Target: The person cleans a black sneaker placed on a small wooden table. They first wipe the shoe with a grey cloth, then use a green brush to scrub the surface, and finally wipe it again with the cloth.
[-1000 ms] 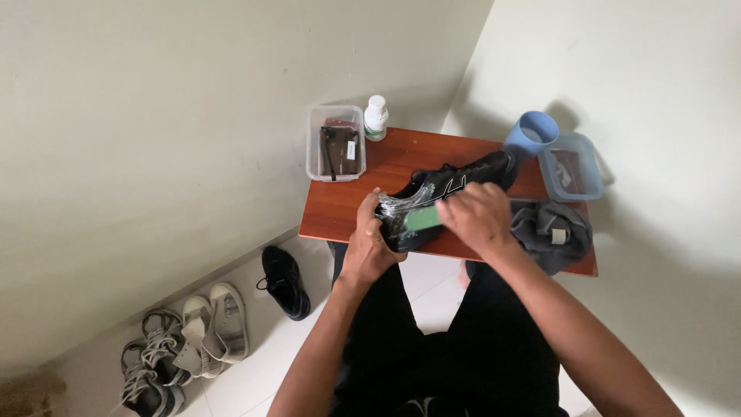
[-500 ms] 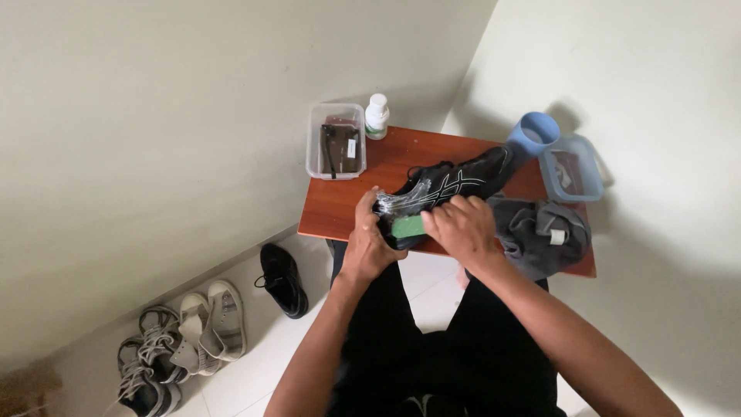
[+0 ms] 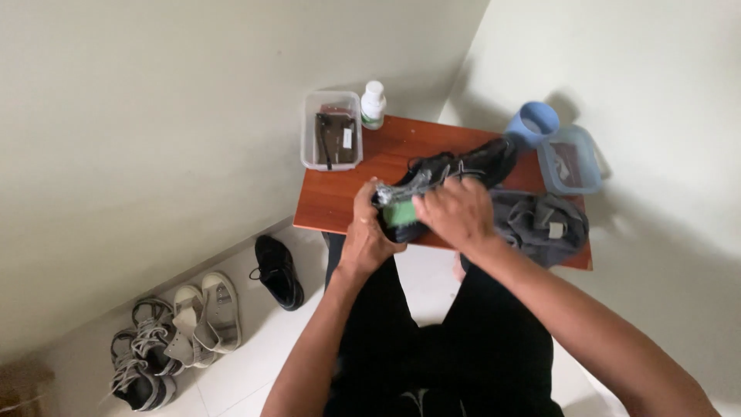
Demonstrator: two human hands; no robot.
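Observation:
A black sports shoe (image 3: pixel 463 166) with pale stripes lies tilted over the near edge of a small reddish wooden table (image 3: pixel 340 197). My left hand (image 3: pixel 367 232) grips the shoe's heel end from below. My right hand (image 3: pixel 455 212) presses a green sponge or cloth (image 3: pixel 400 213) against that same end; only a small part of the green piece shows under the fingers.
On the table stand a clear plastic box (image 3: pixel 330 139) holding dark items, a white bottle (image 3: pixel 373 104), a blue cup (image 3: pixel 532 123), a clear lidded tub (image 3: pixel 570 160) and a grey crumpled cloth (image 3: pixel 540 224). On the floor lie one black shoe (image 3: pixel 278 270) and several pale shoes (image 3: pixel 181 328).
My right hand with the green piece has slid from the shoe's middle back toward the heel end. The shoe has shifted slightly in my left hand.

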